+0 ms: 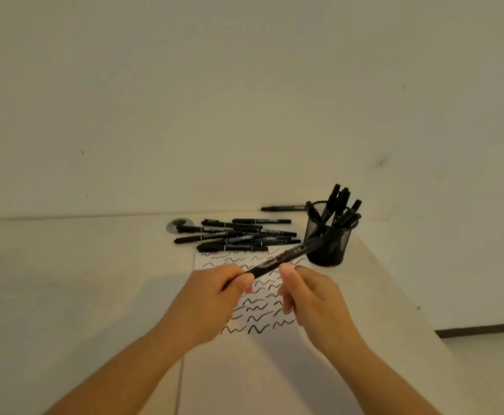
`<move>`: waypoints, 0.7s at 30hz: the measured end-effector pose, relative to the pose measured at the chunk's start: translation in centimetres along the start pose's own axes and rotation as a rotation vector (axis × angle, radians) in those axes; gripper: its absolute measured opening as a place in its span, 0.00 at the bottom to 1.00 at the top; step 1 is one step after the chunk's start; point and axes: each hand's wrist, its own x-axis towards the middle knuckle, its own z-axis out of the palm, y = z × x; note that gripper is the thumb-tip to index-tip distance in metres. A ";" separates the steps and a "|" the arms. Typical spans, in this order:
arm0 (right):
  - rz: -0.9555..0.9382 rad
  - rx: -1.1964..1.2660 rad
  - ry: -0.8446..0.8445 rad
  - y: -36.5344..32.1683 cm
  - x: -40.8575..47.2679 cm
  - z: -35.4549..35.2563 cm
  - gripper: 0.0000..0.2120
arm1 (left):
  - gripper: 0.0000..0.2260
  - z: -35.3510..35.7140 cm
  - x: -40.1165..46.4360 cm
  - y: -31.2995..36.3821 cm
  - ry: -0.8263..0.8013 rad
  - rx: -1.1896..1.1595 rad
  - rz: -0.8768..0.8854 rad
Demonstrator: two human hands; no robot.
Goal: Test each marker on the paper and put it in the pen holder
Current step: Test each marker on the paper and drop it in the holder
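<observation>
Head view, left to right from the paper [244, 369]: the left hand [215, 298] pinches a black marker [286, 256] above its scribbled lines, fingers curled round the near end. The right hand [313, 295] seems to touch the barrel, fingers loosely bent. Loose markers [235, 236] lie at its far edge; the pen holder [328, 238] stands right, on the desk [80, 280].

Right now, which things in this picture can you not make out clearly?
Head view only:
- Near end of the black marker held in both hands: covered by the left hand; cap on or off unclear.
- Right hand fingertips: curled under, grip hidden.
- Printed labels on the pile of black markers: too small.
- Marker count in the black mesh pen holder: they overlap.
</observation>
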 end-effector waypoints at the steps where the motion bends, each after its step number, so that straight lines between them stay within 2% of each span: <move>1: -0.190 -0.197 0.109 -0.2 0.1 -0.4 0.16 | 0.12 -0.6 0.5 0.5 0.002 0.091 0.009; 2: -0.382 -0.415 0.184 -0.4 0.4 -0.9 0.08 | 0.12 -1.1 1.0 1.1 -0.012 0.191 0.028; 3: -0.536 -0.599 0.221 -0.9 0.8 -1.2 0.08 | 0.12 -1.3 1.4 1.8 -0.025 0.296 0.063; 4: -0.646 -0.724 0.218 -1.1 1.3 -1.4 0.12 | 0.12 -1.5 1.8 2.6 -0.024 0.399 0.112; 6: -0.782 -0.809 0.190 -1.6 2.4 -2.1 0.13 | 0.12 -1.7 2.8 4.0 0.026 0.568 0.245; 8: -0.831 -0.827 0.201 -2.4 3.6 -2.9 0.10 | 0.18 -2.1 3.8 5.1 0.096 0.662 0.354; 10: -0.801 -0.806 0.215 -3.1 5.0 -4.1 0.06 | 0.21 -2.8 5.1 6.2 0.151 0.646 0.424; 13: -0.528 -0.536 0.264 -4.2 7.5 -6.4 0.07 | 0.20 -4.0 8.2 7.1 0.227 0.566 0.444; 15: -0.354 -0.286 0.319 -4.1 9.0 -8.0 0.05 | 0.18 -4.7 11.4 6.5 0.249 0.579 0.358; 17: -0.254 -0.135 0.332 -3.5 10.4 -9.3 0.05 | 0.15 -5.1 15.0 5.4 0.220 0.620 0.233; 21: -0.197 -0.138 0.294 -1.4 12.1 -10.1 0.07 | 0.12 -4.0 20.9 2.6 0.078 0.652 0.064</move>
